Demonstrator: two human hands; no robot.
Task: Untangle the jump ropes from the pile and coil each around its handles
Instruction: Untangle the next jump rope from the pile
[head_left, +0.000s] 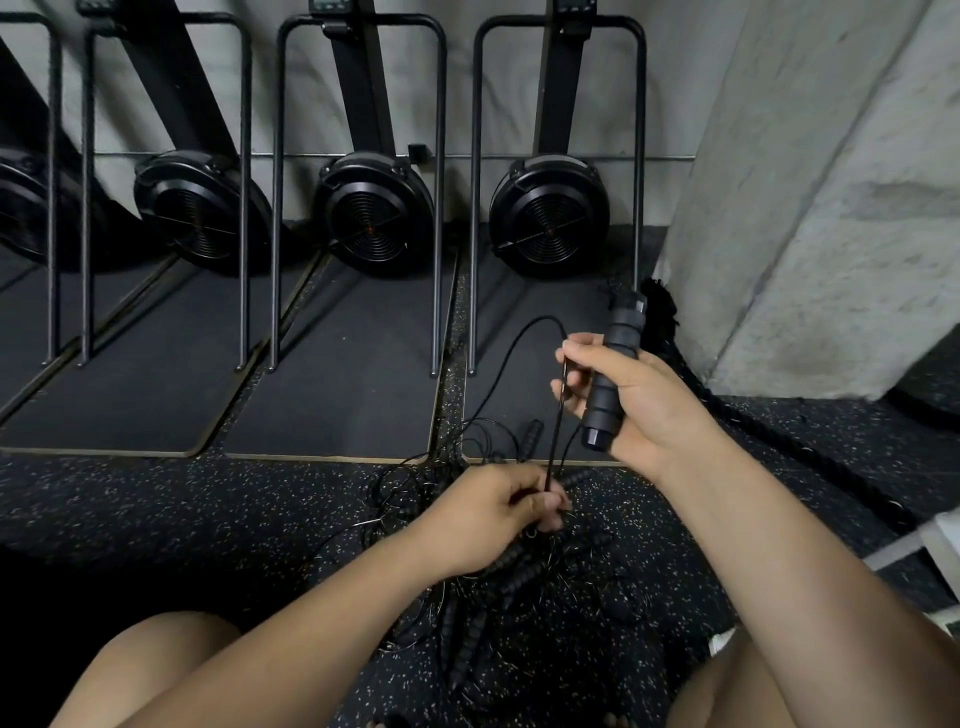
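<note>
In the head view, the right hand (636, 402) grips a handle (619, 332) above the pile (519, 577) on the floor, the left hand (491, 514) pinches a taut cord (555, 426), so untangling seems under way, and next that cord likely needs drawing free before coiling.

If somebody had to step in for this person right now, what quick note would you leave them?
Right hand: grips one black foam handle, held up above the floor.
Left hand: pinches a thin black cord that runs up to the right hand's fingertips.
Pile: more handles and knotted cords lie on the speckled floor between the person's legs, under the left hand.
Done: one handle is lifted out and one cord is being followed.
Left: free that rope, coil it around its handles, then do the rest. No coiled rope is in view.
</note>
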